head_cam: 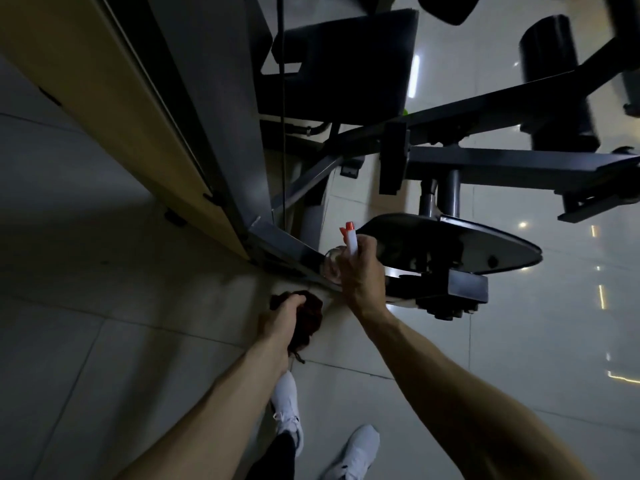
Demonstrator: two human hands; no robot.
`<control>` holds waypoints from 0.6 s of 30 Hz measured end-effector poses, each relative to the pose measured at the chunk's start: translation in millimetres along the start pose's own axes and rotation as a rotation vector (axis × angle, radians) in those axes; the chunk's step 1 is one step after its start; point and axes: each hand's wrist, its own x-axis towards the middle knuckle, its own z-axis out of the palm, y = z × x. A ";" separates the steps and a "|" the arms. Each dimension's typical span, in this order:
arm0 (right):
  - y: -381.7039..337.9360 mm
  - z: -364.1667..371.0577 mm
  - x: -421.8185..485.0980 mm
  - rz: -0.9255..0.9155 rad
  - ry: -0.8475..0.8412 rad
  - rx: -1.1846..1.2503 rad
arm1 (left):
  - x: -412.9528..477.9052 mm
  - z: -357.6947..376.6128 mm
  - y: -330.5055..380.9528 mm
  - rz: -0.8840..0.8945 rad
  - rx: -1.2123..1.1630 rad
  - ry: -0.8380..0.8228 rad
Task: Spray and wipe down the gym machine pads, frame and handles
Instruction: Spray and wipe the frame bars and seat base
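My right hand [360, 271] grips a clear spray bottle [333, 268] with a white and orange nozzle, its head pointing up toward the machine. Just beyond it lies the grey base rail of the frame [287, 247] and a black seat pad [450, 244]. My left hand [282, 320] holds a bunched dark red cloth [310, 317] low over the floor, just in front of the base rail. A larger black back pad [343, 64] stands higher up behind the upright column [221, 109].
Dark frame arms [485, 109] and a black roller pad [554, 81] jut out at the upper right. A tan panel [104, 91] runs along the left. Glossy pale floor tiles [519, 341] lie around. My white shoes [287, 403] stand below.
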 end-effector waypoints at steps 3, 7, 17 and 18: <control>-0.4 -2.0 1.3 -0.013 -0.013 -0.049 | 12.2 3.8 -8.4 0.000 0.016 -0.014; 14.4 -16.6 -13.0 -0.051 -0.051 -0.126 | 21.1 20.0 -22.0 -0.020 0.061 -0.076; 87.6 -116.9 -121.4 0.107 0.211 0.156 | -29.3 136.7 -72.0 -0.036 0.316 -0.662; 97.4 -128.6 -119.7 0.193 0.307 0.240 | -30.6 148.3 -78.1 0.017 0.391 -0.667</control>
